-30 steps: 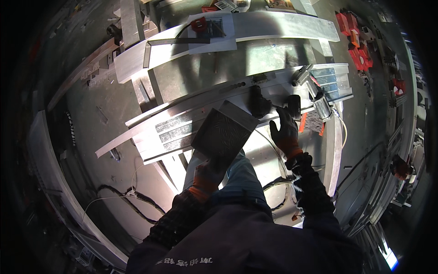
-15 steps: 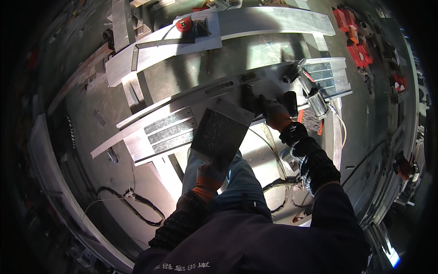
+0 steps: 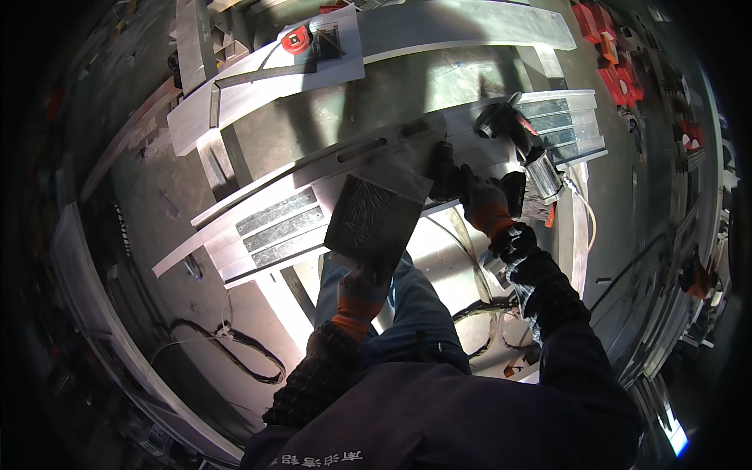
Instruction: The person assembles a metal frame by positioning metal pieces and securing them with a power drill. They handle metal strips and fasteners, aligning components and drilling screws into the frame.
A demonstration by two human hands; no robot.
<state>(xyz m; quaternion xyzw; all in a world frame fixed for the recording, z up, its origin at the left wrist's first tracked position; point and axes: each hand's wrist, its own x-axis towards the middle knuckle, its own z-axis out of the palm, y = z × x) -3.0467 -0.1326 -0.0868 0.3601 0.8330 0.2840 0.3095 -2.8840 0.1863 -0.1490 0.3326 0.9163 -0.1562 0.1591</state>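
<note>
- left hand (image 3: 362,291) clamped on the near end of an open tray (image 3: 398,227), slender metal pieces (image 3: 363,213) lying inside it, and the tray sits above the person's knees, over the near edge of the long metal panel (image 3: 345,168)!
- right hand (image 3: 484,202) over on the panel, closed around the grip of the dark drill (image 3: 444,168), just right of the tray!
- crowding that side, a silver-bodied tool (image 3: 542,174) lies beyond the drill's base, its pale hose (image 3: 587,215) trailing off the near edge!
- dark strips (image 3: 278,221) on the panel's left part, more on the right end!
- across the way, a far beam (image 3: 470,27) carries a white sheet (image 3: 345,66), a red tape measure (image 3: 296,39) and a dark angle square (image 3: 262,77)!
- between panel and beam, a broad stretch of floor (image 3: 399,90)!
- nearer in, a dark looped cable (image 3: 235,354) lies left of the legs, well apart from both hands!
- red bins (image 3: 619,82) far right, past the panel's end!
</note>
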